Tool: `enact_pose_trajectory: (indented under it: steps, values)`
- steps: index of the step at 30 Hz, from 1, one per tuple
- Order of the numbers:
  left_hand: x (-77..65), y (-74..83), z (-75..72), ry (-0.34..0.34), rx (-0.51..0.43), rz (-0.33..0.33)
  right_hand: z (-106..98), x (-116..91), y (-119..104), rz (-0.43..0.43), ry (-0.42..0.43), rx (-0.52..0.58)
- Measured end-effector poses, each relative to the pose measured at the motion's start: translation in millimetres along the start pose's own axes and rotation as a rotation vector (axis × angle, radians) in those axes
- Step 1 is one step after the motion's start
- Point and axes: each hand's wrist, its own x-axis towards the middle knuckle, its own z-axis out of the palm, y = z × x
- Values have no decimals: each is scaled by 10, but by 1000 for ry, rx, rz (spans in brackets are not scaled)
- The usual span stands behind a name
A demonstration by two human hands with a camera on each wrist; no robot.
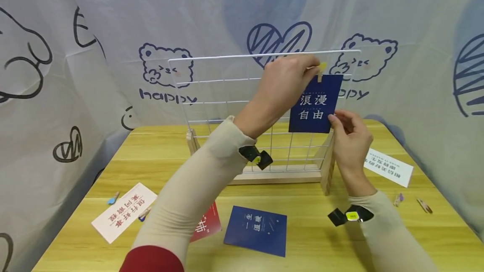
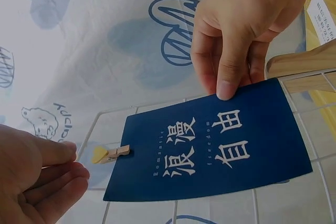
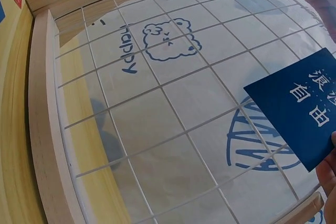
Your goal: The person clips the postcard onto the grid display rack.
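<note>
A dark blue card (image 1: 316, 104) with white characters hangs against the upper right of a white wire grid (image 1: 234, 91). A small wooden clothespin (image 2: 116, 153) with a yellow heart grips the card's top edge. Beside the heart is my left hand (image 1: 289, 74); in the left wrist view its fingertips are slightly apart from the clothespin, with nothing between them. My right hand (image 1: 352, 137) pinches the card's right edge low down, thumb in front and fingers behind. Only part of that hand shows in the right wrist view.
The grid stands in a wooden base (image 1: 276, 178). Another blue card (image 1: 257, 230), a partly covered red card (image 1: 208, 223), a pink card (image 1: 124, 213) and a white card (image 1: 391, 168) lie on the table (image 1: 310, 238). Loose clothespins (image 1: 424, 205) lie at both sides.
</note>
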Motion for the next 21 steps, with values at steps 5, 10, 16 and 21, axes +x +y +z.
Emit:
enact_pose_trajectory:
  steps: [5,10,16,21]
  values:
    - [-80,-65,17,49,-39,14,-15,15,41,-2,-5,25]
    - [-180,-129,6,39,-76,19,-21,5,42,-2,-7,19]
    - [-279,-170,-40,-28,-132,7,-33,-7,24,-5,-10,16]
    - [-339,-214,-80,-100,-201,-7,-57,-14,-6,-22,-5,16]
